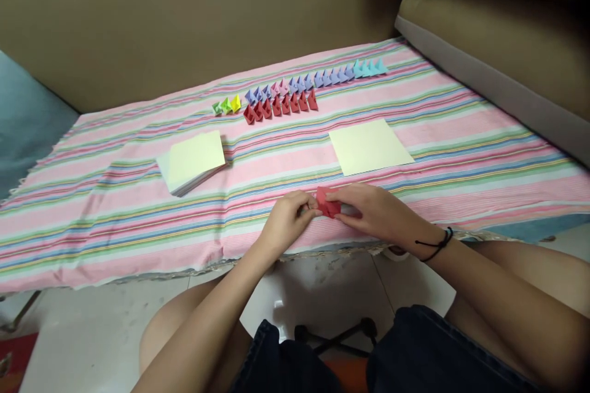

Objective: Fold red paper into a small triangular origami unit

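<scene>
A small piece of folded red paper [329,204] is held between my two hands, just above the near edge of the striped cloth. My left hand [290,218] pinches its left corner between thumb and fingers. From the other side, my right hand [364,209] grips its right part, fingers on top and thumb below. Parts of the paper are covered by my fingers. Beyond my hands lies a flat pale yellow sheet [371,147]. Farther left stands a stack of paper squares [197,161] with a pale yellow one on top.
A row of red folded paper boats [286,104] stands near the back, with purple, pink and turquoise boats [332,77] behind. Green and yellow boats [225,104] are to their left. A brown backrest [207,18] and a cushion [498,55] border the striped cloth [138,221].
</scene>
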Demonstrator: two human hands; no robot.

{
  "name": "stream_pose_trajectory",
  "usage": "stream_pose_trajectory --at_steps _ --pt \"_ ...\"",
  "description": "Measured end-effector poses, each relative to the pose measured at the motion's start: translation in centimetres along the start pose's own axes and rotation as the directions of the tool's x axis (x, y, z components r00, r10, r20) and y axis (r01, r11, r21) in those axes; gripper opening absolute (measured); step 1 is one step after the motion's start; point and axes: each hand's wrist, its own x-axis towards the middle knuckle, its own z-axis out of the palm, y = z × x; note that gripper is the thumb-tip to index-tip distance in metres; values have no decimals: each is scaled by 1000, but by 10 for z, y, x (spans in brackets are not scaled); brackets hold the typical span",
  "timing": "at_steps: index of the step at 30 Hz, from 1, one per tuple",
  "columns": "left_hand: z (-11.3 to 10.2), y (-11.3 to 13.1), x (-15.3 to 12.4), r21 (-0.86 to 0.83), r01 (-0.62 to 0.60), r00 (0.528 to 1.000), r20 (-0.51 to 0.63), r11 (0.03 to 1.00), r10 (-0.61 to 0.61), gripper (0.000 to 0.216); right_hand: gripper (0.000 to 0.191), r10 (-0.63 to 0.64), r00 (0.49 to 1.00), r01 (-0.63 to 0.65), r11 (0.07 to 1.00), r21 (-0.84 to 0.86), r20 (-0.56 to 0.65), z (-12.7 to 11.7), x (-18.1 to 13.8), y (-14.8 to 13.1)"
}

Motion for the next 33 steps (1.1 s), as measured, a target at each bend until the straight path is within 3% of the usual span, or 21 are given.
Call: stream_pose_trajectory --at_steps 9,15,25,30,33 --pt "10 5 6 37 128 988 -97 991 -124 8 21 8 1000 -8 1000 -16 -13 1 0 1" --pt "9 7 9 28 174 981 -95 984 -171 9 27 24 1000 -25 1000 -15 -8 0 -1 1" --pt "2 6 10 11 146 989 -25 989 -146 16 24 34 999 -34 999 2 -3 1 -1 3" --pt "-4 5 9 -41 131 987 99 991 -127 6 24 15 1000 -15 1000 25 6 0 0 3" --pt "-4 6 9 -30 113 988 108 993 -109 7 24 7 1000 -7 1000 21 -12 1 0 4"
